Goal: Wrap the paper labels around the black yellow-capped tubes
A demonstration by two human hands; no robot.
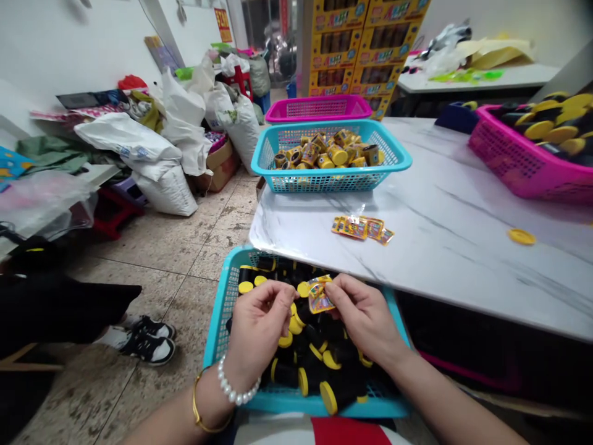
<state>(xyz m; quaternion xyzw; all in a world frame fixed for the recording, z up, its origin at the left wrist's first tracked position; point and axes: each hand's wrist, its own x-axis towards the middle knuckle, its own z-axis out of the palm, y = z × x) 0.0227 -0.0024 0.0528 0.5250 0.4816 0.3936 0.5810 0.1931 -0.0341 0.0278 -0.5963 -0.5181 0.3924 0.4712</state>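
Note:
My right hand [365, 312] pinches a small yellow printed plastic sleeve [320, 295] between thumb and fingers. Just left of it, my left hand [264, 327] is closed with thumb and forefinger pressed together; whether anything is between them is hidden. Both hands hover over a blue basket [215, 321] filled with black cylinders with yellow caps [328, 395]. On the marble-patterned table, beyond my hands, lies a small spread pile of similar printed sleeves [354, 227]. A second blue basket [324, 183] farther back holds many cylinders wrapped in yellow print [338, 154].
A pink basket [514, 167] of black-and-yellow cylinders stands at the right, with a loose yellow cap [521, 236] near it. Another pink basket [319, 106] is behind the blue one. Stacked yellow boxes [361, 49], white sacks [162, 185] and a person's shoe [151, 346] are around.

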